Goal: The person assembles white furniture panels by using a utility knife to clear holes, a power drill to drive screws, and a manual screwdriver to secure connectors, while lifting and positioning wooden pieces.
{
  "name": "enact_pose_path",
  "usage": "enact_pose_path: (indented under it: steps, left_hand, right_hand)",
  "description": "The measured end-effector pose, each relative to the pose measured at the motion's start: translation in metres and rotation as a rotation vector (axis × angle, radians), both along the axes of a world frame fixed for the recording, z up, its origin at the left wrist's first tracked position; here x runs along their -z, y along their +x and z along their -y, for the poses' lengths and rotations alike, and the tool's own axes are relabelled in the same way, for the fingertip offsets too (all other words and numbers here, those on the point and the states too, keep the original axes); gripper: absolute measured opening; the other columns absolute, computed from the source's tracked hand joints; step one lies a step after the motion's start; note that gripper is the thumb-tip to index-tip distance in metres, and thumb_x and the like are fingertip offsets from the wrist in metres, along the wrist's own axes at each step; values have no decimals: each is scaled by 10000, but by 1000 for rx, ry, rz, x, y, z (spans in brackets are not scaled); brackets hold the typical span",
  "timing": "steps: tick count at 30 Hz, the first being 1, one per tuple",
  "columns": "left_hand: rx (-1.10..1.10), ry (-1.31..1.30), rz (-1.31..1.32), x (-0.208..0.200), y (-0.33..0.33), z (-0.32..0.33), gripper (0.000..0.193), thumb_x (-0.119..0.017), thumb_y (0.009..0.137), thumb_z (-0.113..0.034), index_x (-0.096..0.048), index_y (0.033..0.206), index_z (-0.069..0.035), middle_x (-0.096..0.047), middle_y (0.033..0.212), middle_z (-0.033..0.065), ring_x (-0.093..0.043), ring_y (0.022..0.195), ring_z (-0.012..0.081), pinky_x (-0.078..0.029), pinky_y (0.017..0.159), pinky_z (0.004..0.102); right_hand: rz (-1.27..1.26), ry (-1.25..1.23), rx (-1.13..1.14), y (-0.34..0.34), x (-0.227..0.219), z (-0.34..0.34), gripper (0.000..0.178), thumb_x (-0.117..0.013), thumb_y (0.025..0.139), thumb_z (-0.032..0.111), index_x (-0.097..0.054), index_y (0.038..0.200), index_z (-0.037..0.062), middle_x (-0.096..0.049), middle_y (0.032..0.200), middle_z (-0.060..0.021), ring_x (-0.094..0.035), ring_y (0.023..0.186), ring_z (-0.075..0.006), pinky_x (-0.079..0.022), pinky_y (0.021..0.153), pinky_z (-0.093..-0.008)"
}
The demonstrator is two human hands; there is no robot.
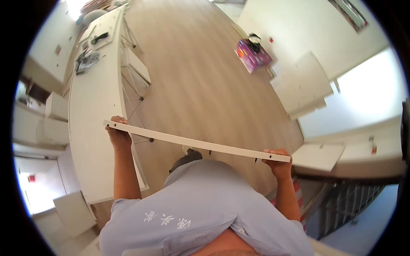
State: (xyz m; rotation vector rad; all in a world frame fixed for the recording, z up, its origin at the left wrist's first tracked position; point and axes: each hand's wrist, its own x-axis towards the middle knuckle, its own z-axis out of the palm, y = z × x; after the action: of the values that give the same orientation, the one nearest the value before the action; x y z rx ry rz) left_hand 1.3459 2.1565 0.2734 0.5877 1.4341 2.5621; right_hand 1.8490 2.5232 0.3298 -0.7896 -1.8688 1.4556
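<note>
A long white board [192, 142] spans the space in front of my body, its narrow edge facing up, with a dark round hole near each end. My left hand [119, 133] is closed around its left end, beside the white table. The right end is gripped by my right hand [279, 164], a little nearer to me than the left. Two small dark pins [209, 153] stick out from the board's near side. Its broad faces are mostly hidden from this angle. Part of my shoe [188, 149] shows below the board.
A long white table [96, 106] on thin metal legs runs along the left, with a plastic bag [87, 62] and a dark tool [100, 38] on it. A purple box [253, 55] stands by the right wall. White panels [301, 85] lean there. A dark railing [348, 207] is at lower right.
</note>
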Motion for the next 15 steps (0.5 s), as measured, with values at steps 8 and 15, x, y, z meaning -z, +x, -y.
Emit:
enact_pose_path:
  steps: [8, 15]
  left_hand:
    - [-229, -67, 107, 50, -1, 11, 679, -593, 864, -806, -569, 893, -128, -546, 870, 11, -536, 879, 168, -416, 822, 345]
    - [-474, -76, 165, 91, -5, 12, 725, -613, 870, -792, -598, 1053, -91, -569, 988, 2, -529, 997, 174, -403, 908, 357]
  right_hand:
    - [179, 151, -176, -123, 21, -101, 345, -892, 697, -93, -689, 934, 54, -769, 945, -86, -727, 874, -166, -634, 766, -343]
    - [288, 198, -318, -242, 54, -185, 356, -955, 640, 8, -675, 848, 75, -702, 848, -14, -668, 783, -125, -581, 705, -330]
